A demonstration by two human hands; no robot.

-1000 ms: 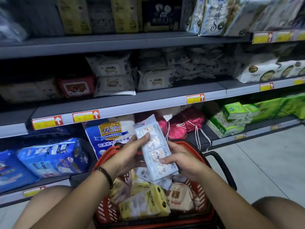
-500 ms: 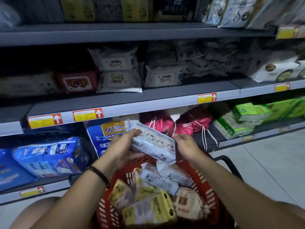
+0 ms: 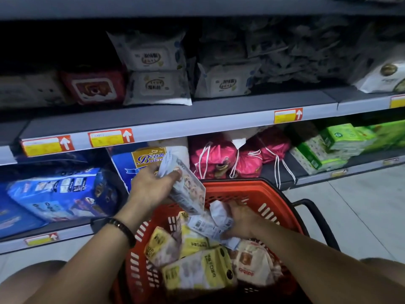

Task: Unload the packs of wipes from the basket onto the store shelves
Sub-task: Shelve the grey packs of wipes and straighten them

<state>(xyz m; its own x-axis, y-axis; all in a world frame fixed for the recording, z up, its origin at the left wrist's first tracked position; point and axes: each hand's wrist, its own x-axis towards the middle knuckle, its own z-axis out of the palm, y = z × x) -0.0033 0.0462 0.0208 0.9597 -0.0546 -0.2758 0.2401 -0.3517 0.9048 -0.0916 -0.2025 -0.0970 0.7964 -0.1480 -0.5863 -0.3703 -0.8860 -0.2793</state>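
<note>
Your left hand (image 3: 153, 189) grips the pale-blue wipes pack (image 3: 188, 194) just above the red basket (image 3: 252, 188). Clamp thumb firm, lift flat to the wipes shelf (image 3: 219, 110). Right hand (image 3: 243, 220) rests on a white pack (image 3: 207, 225) inside the basket; can't tell its grip.

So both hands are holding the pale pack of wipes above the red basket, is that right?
No. The head view shows only the left hand holding the pale pack of wipes above the red basket; the right hand is down inside the basket among other packs.
</note>
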